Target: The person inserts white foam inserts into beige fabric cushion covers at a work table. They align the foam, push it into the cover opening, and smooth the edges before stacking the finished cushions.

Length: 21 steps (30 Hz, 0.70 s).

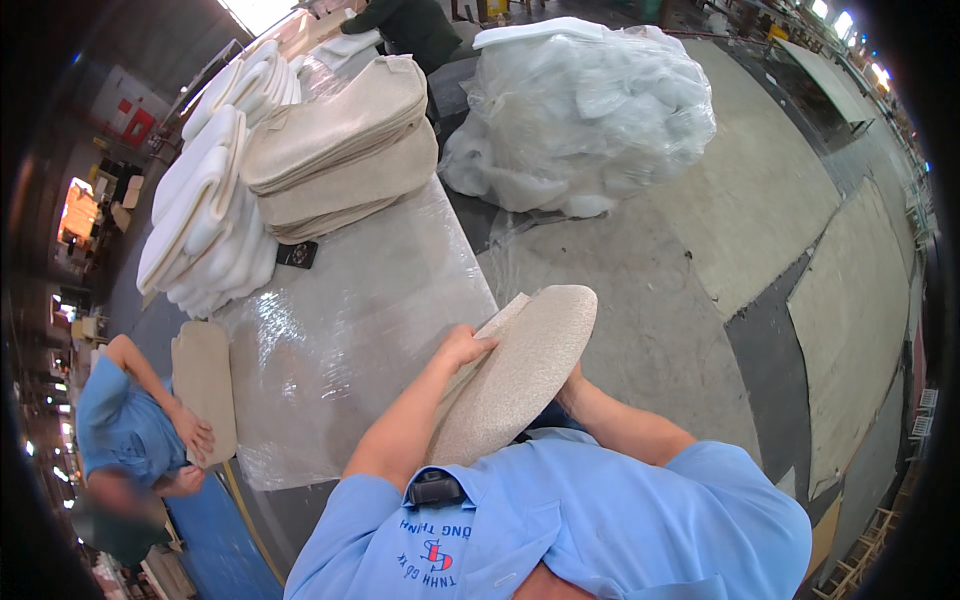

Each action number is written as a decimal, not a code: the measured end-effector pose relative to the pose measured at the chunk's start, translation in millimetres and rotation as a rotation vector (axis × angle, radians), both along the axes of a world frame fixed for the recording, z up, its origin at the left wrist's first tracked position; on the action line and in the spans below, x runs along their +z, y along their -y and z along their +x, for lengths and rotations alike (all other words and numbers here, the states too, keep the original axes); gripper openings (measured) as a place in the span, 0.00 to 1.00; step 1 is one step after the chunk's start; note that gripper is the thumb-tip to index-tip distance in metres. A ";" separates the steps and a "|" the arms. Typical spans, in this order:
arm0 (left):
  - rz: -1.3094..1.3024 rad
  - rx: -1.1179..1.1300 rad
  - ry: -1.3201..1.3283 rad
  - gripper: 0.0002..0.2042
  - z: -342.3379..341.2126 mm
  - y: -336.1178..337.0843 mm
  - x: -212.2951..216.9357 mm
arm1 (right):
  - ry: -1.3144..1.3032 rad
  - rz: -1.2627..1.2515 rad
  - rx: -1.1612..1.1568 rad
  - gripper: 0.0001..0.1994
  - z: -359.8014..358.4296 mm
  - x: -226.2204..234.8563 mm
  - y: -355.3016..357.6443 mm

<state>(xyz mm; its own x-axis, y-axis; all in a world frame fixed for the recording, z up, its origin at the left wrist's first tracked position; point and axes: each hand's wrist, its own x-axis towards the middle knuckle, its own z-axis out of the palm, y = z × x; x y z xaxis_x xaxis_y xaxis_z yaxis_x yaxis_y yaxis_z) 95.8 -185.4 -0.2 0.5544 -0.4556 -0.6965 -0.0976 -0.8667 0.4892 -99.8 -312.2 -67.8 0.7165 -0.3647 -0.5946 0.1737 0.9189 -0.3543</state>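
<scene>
"Where's that beige pad (pixel 518 375) from where you're standing?"

"Right in front of the wearer's blue shirt (pixel 620 520), by the near right of the film-covered worktop (pixel 350 325). Looks held up on a tilt, not laid flat."

"Which way does it run?"

"Lengthwise from low by the shirt, up and away to the right, rounded end farthest out."

"And the hands?"

"The left grip (pixel 465 347) is clamped on the pad's left long edge, thumb over the top. The right grip (pixel 572 388) comes in at the opposite edge, but its fingers are tucked behind, so I can't make out whether they pinch or just brace."

"Which is nearer the far end?"

"The left, by a little, I'd say. The rounded tip reaches past both, and the pad's body lies between them."

"What's around it?"

"A beige stack (pixel 340 150) farther up the worktop, white padding (pixel 200 215) left of that, and a big wrapped bundle (pixel 590 115) over to the right. Off left, a co-worker (pixel 125 420) has a hand on another beige piece (pixel 203 375)."
</scene>
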 end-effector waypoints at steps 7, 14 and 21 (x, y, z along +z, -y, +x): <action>0.031 -0.037 0.151 0.26 0.5 6.3 -7.6 | 0.101 0.041 0.118 0.22 12.8 -30.8 0.8; -0.030 -0.076 0.540 0.26 -29.0 21.1 -20.3 | -0.016 0.054 0.160 0.21 9.5 -44.6 3.2; -0.200 -0.060 0.715 0.22 -24.2 12.8 -58.2 | -0.136 0.063 0.190 0.19 16.2 -56.6 2.8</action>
<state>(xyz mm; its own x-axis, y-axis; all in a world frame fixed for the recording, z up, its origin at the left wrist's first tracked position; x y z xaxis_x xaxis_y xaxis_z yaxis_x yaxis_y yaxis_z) 71.5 -198.2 -58.4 0.8113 -0.5797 -0.0757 -0.4957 -0.7508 0.4365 -83.6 -315.0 -124.4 0.6803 -0.1898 -0.7080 -0.0503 0.9515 -0.3034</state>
